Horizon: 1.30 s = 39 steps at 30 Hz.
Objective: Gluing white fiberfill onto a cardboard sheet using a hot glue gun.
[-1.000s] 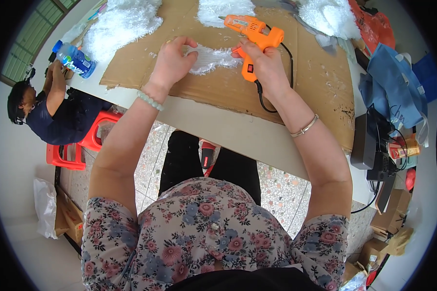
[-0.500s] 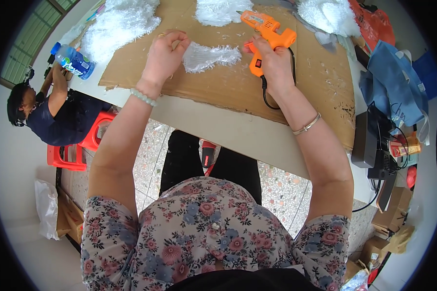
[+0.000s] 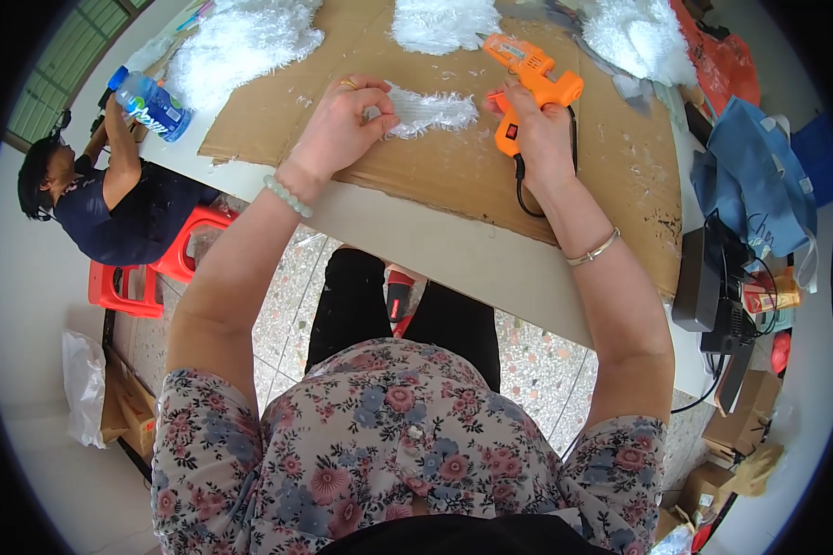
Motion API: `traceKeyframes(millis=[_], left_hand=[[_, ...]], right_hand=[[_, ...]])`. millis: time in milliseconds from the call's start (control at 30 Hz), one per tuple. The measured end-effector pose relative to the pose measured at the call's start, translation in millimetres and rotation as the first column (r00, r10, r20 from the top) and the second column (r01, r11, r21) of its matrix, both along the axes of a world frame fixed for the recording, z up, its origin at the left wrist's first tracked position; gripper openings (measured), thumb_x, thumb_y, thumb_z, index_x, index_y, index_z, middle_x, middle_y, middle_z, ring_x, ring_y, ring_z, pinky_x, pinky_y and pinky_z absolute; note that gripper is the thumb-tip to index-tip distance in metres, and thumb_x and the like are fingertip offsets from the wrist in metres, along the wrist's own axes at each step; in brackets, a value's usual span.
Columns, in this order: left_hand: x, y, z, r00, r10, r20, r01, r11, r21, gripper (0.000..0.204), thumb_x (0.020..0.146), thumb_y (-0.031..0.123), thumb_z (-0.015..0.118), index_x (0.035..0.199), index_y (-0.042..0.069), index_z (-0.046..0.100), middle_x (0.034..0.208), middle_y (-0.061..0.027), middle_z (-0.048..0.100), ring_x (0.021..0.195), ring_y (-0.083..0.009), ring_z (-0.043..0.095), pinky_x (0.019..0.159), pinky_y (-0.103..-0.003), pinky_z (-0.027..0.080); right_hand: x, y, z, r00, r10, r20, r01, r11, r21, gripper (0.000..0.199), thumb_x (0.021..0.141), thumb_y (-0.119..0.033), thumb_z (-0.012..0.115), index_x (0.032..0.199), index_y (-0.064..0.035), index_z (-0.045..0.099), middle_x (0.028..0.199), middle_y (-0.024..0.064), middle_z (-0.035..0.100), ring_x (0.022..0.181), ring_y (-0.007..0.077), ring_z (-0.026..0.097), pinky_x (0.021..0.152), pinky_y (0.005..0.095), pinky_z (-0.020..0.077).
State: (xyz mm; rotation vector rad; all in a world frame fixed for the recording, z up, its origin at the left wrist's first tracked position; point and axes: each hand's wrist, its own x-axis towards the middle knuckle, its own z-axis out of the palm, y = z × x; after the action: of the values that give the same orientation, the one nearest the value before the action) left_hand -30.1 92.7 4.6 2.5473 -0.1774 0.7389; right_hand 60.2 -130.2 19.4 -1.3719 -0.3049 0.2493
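My left hand [image 3: 342, 125] pinches the near end of a white fluffy strip [image 3: 428, 111] that lies on a sheet of brown cardboard [image 3: 453, 176]. My right hand [image 3: 539, 129] grips the handle of an orange glue gun [image 3: 532, 83], whose nozzle points up and to the left, away from me. The gun's black cord [image 3: 520, 190] trails down over the cardboard past my wrist. Both hands rest over the middle of the cardboard, with the strip between them.
Heaps of white fluffy material [image 3: 236, 42] lie at the cardboard's far left, far middle [image 3: 444, 20] and far right [image 3: 634, 37]. A plastic bottle [image 3: 153, 104] stands at the table's left corner. Another person [image 3: 111, 199] sits on red stools at left. Blue cloth [image 3: 759, 199] and black boxes [image 3: 713, 291] crowd the right.
My right hand has lifted the glue gun up and to the right, off the white strip. My left hand has stayed on the strip's end.
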Motion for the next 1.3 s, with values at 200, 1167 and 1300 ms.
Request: traceKeyframes(millis=[200, 1167, 1300], left_hand=[[16, -8, -4, 0.985, 0.015, 0.173, -0.05, 0.978, 0.204, 0.012, 0.07, 0.008, 0.071, 0.076, 0.006, 0.06, 0.099, -0.0106, 0.062, 0.095, -0.0327, 0.055, 0.082, -0.038, 0.046], [-7, 34, -3, 0.966, 0.255, 0.049, -0.227, 0.923, -0.312, 0.02, 0.084, 0.023, 0.065, 0.087, 0.003, 0.068, 0.087, -0.0133, 0.063, 0.075, -0.0234, 0.062, 0.071, -0.033, 0.048], [-20, 10, -2, 0.977, 0.206, -0.061, -0.211, 0.974, -0.087, 0.014, 0.08, 0.02, 0.067, 0.079, 0.005, 0.068, 0.085, -0.011, 0.064, 0.083, -0.0266, 0.06, 0.081, -0.035, 0.045]], right_hand=[[4, 1, -4, 1.0, -0.009, 0.001, 0.009, 1.0, -0.012, 0.023, 0.091, -0.021, 0.055, 0.102, -0.0007, 0.058, 0.087, 0.006, 0.065, 0.081, 0.0129, 0.062, 0.076, 0.0269, 0.0474], [0, 2, -2, 0.999, -0.028, -0.035, 0.03, 0.997, 0.065, 0.023, 0.091, -0.02, 0.055, 0.105, -0.0012, 0.058, 0.085, 0.0063, 0.063, 0.076, 0.0139, 0.061, 0.071, 0.0274, 0.0487], [2, 1, -5, 0.999, -0.026, -0.022, 0.027, 0.997, 0.066, 0.023, 0.091, -0.02, 0.056, 0.104, -0.0012, 0.059, 0.085, 0.0058, 0.063, 0.076, 0.0131, 0.061, 0.072, 0.0268, 0.0481]])
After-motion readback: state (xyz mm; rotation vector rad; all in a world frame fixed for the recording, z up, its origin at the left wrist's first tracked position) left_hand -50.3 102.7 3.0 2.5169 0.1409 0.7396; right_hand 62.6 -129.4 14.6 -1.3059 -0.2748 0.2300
